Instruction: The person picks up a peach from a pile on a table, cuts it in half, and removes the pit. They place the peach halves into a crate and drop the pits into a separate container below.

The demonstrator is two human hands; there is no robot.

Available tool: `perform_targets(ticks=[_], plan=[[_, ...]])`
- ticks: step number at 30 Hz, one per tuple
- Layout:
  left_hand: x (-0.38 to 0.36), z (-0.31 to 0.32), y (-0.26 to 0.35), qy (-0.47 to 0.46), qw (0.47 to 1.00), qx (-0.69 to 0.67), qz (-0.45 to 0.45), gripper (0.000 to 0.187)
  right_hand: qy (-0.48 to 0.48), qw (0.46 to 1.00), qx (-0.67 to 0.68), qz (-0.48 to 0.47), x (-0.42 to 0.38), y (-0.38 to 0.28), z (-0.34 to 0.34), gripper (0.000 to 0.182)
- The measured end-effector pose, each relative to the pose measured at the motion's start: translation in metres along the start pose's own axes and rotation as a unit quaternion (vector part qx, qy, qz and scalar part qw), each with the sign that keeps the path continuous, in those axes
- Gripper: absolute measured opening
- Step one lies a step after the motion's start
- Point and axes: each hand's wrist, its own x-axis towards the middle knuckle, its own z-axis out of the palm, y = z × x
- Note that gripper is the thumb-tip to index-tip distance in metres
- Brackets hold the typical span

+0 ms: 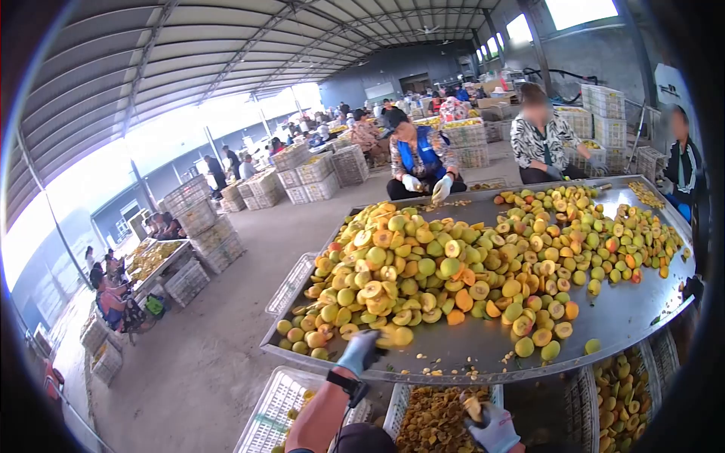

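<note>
Rn, L hand (361, 352), gloved, reaches over the near edge of the metal table (642, 309), right at the low front of the fruit pile (393, 257). Fingers are blurred & dark at the tips, next to a smeared yellow fruit (396, 337); can't tell how far open the grip is or if it has hold of anything. Black wristband (349, 386) on that arm.

R hand (495, 430), in a pale grey glove, is lower, past the table edge, closed round a tan piece (473, 408) – can't tell what it is. It's above a white crate (394, 411) full of brown bits (432, 424).

Fruit's mostly yellow-green w/ some orange, many cut in half; heaped high on the L side of the table, thinner toward the R. Small pale bits (430, 371) lie on bare metal near the front edge. Another white basket (260, 411) sits L of the crate, & a crate w/ fruit halves (623, 396) is to the R, below the table.

Across the table: person in blue vest (427, 155), white-gloved hands close together; person in b&w patterned top (547, 140) to their side. Stacked crates (200, 208) & more ppl in bkgd.
</note>
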Motion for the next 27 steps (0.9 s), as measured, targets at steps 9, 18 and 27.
perform_targets(ticks=[9, 18, 27], plan=[[-0.092, 0.174, -0.045, -0.338, 0.886, 0.254, 0.192, 0.035, 0.026, 0.822, 0.538, 0.184, 0.020, -0.009, -0.013, 0.021], [-0.093, 0.163, -0.070, -0.164, 0.853, 0.305, 0.391, 0.033, 0.064, 0.868, 0.467, 0.153, 0.036, -0.005, 0.011, 0.023], [-0.088, 0.148, -0.064, -0.147, 0.817, 0.334, 0.447, 0.028, 0.005, 0.814, 0.541, 0.211, 0.046, 0.007, 0.023, 0.038]])
